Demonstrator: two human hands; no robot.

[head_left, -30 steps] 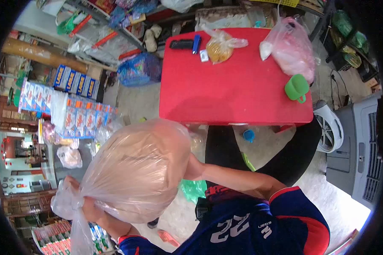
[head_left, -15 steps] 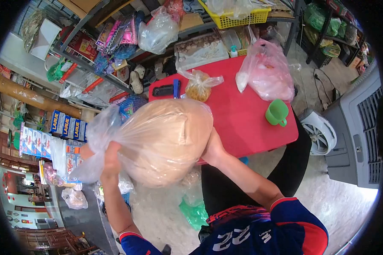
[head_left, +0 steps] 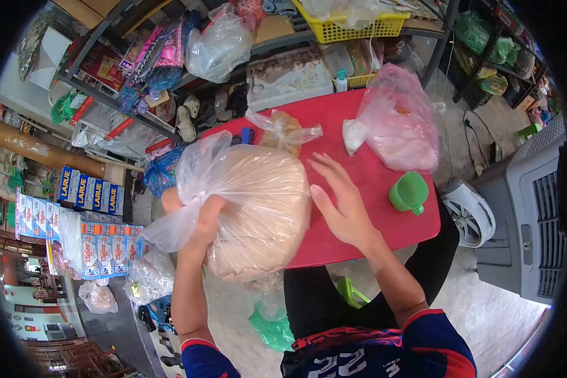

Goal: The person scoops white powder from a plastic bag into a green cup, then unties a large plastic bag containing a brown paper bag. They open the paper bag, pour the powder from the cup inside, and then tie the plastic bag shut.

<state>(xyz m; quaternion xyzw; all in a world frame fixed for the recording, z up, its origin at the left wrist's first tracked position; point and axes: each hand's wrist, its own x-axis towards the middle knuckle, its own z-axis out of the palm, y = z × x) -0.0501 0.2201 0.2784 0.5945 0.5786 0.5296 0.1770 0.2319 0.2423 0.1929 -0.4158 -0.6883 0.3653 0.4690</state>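
A big clear plastic bag [head_left: 261, 205], tied at the neck and filled with something tan, leans over the left edge of the red table [head_left: 365, 233]. My left hand [head_left: 203, 217] is closed round its gathered neck, just below the knot. Fingers apart, my right hand [head_left: 341, 205] holds nothing and hovers close beside the bag's right side, above the tabletop. Behind the big bag lies a small tied bag [head_left: 288, 133] with yellowish-brown contents. A blue-handled item [head_left: 246, 135] is partly hidden next to it.
On the table's right side are a pink plastic bag [head_left: 402, 123] and a green cup [head_left: 409, 193]. Shelves with a yellow basket [head_left: 359, 26] stand behind. A grey air cooler [head_left: 516, 214] is at the right, stacked beer cartons [head_left: 104, 249] at the left.
My right hand has let go of the big bag's side and opened. My left hand has moved right with the knotted neck, and the bag has turned more upright.
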